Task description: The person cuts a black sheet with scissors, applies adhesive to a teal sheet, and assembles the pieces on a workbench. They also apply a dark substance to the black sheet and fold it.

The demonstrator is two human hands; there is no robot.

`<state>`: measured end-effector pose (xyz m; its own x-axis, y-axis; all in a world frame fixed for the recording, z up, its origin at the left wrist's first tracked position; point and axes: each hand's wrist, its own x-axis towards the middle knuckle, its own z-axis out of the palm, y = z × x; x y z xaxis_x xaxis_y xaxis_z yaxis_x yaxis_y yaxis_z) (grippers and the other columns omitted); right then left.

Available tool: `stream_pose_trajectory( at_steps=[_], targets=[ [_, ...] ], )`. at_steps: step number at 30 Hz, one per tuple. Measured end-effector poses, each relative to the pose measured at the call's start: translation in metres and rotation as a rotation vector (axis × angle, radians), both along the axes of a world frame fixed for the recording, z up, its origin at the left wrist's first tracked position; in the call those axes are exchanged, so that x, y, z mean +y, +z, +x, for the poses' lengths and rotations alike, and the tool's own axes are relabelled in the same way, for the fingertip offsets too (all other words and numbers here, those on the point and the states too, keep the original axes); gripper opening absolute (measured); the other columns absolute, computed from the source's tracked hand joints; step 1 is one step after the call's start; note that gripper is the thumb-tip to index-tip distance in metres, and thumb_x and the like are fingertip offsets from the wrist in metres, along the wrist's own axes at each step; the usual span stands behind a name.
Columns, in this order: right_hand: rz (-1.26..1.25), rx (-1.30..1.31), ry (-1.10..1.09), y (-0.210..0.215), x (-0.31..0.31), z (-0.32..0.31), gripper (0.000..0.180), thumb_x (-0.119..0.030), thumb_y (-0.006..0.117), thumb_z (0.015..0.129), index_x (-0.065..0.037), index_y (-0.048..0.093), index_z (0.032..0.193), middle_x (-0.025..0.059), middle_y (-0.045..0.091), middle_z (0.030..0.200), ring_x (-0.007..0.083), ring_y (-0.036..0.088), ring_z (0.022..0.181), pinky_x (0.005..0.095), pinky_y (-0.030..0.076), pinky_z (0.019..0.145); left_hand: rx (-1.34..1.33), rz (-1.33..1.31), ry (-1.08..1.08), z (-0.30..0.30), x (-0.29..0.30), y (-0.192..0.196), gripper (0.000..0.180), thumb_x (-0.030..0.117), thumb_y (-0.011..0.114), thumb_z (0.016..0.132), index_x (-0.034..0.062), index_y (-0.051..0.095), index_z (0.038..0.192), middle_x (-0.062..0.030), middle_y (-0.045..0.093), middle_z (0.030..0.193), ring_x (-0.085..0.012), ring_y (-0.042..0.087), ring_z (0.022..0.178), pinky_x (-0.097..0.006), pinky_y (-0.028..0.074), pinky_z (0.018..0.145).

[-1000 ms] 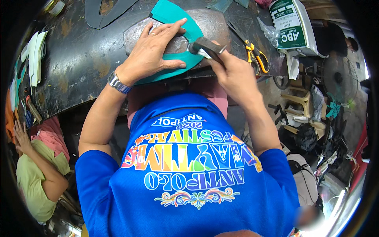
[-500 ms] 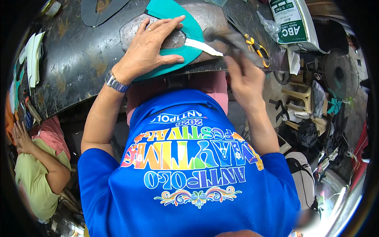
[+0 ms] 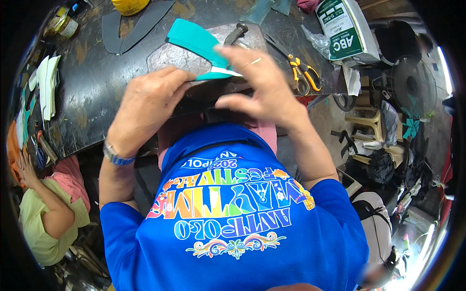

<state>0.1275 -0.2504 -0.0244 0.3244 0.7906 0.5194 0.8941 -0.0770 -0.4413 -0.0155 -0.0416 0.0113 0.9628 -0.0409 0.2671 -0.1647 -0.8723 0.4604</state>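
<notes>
A curved teal shoe-upper piece (image 3: 196, 40) lies partly over a stone slab (image 3: 162, 60) on the dark table, its near end bent up. A white strip (image 3: 222, 71) runs along that near end. My left hand (image 3: 151, 97), with a wristwatch, pinches the piece's near left edge between thumb and fingers. Over its right end is my right hand (image 3: 264, 80), blurred, thumb and fingers apart and nothing visibly held; whether it touches the piece I cannot tell. A hammer (image 3: 235, 35) rests on the slab beyond the right hand, its handle partly hidden.
Yellow-handled scissors (image 3: 305, 75) lie right of the slab, near a green and white tin (image 3: 342, 36). At the far left are a dark curved piece (image 3: 112, 36), a yellow tub (image 3: 130, 6), a jar (image 3: 65, 24) and white cut pieces (image 3: 47, 87). Another person (image 3: 46, 213) sits at left.
My right hand has let go of the hammer, now on the slab, and moved left to the teal piece. My left hand went from lying flat on the piece to pinching its edge; the piece has turned.
</notes>
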Motion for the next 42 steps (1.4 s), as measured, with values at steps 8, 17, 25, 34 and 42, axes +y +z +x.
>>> stream_pose_trajectory(
  at_steps=[8, 17, 25, 34, 42],
  targets=[
    [0.044, 0.155, -0.033, -0.016, 0.019, -0.004, 0.028, -0.002, 0.067, 0.085, -0.006, 0.068, 0.112, 0.0132, 0.068, 0.092, 0.0295, 0.067, 0.088, 0.0371, 0.052, 0.077, -0.480, 0.252, -0.046, 0.017, -0.004, 0.043, 0.019, 0.009, 0.074, 0.077, 0.0077, 0.068, 0.095, -0.0050, 0.067, 0.086, -0.0240, 0.066, 0.084, -0.039, 0.050, 0.082],
    [-0.252, -0.033, -0.708, -0.021, -0.072, 0.034, 0.038, -0.010, 0.065, 0.088, -0.008, 0.060, 0.125, 0.0163, 0.066, 0.104, 0.0344, 0.062, 0.098, 0.0431, 0.050, 0.086, -0.118, 0.041, 0.019, -0.022, -0.012, -0.045, 0.036, 0.013, 0.079, 0.075, 0.0101, 0.065, 0.108, -0.0086, 0.062, 0.117, -0.0276, 0.059, 0.111, -0.041, 0.043, 0.096],
    [-0.478, -0.018, -0.817, -0.041, -0.101, 0.053, 0.047, -0.003, 0.062, 0.082, -0.010, 0.059, 0.128, 0.0174, 0.060, 0.113, 0.0368, 0.058, 0.103, 0.0455, 0.048, 0.088, -0.007, 0.124, 0.041, -0.030, 0.004, -0.064, 0.055, 0.013, 0.079, 0.072, 0.0120, 0.062, 0.124, -0.0096, 0.059, 0.132, -0.0296, 0.052, 0.128, -0.042, 0.040, 0.105],
    [-0.503, 0.024, -0.856, -0.042, -0.108, 0.070, 0.052, -0.001, 0.060, 0.081, -0.014, 0.059, 0.131, 0.0167, 0.061, 0.104, 0.0347, 0.062, 0.099, 0.0447, 0.049, 0.087, -0.022, 0.151, -0.079, -0.023, 0.031, -0.054, 0.045, 0.004, 0.072, 0.077, 0.0074, 0.063, 0.121, -0.0119, 0.061, 0.128, -0.0311, 0.059, 0.118, -0.041, 0.047, 0.102],
    [0.114, 0.987, -0.568, -0.021, -0.117, 0.067, 0.056, 0.001, 0.061, 0.090, -0.008, 0.048, 0.143, 0.0033, 0.059, 0.094, 0.0088, 0.060, 0.076, 0.0198, 0.050, 0.061, -0.019, 0.147, -0.109, -0.003, 0.042, -0.013, 0.034, -0.004, 0.059, 0.080, 0.0051, 0.068, 0.111, -0.0126, 0.069, 0.106, -0.0303, 0.068, 0.096, -0.038, 0.056, 0.083]
  ],
)
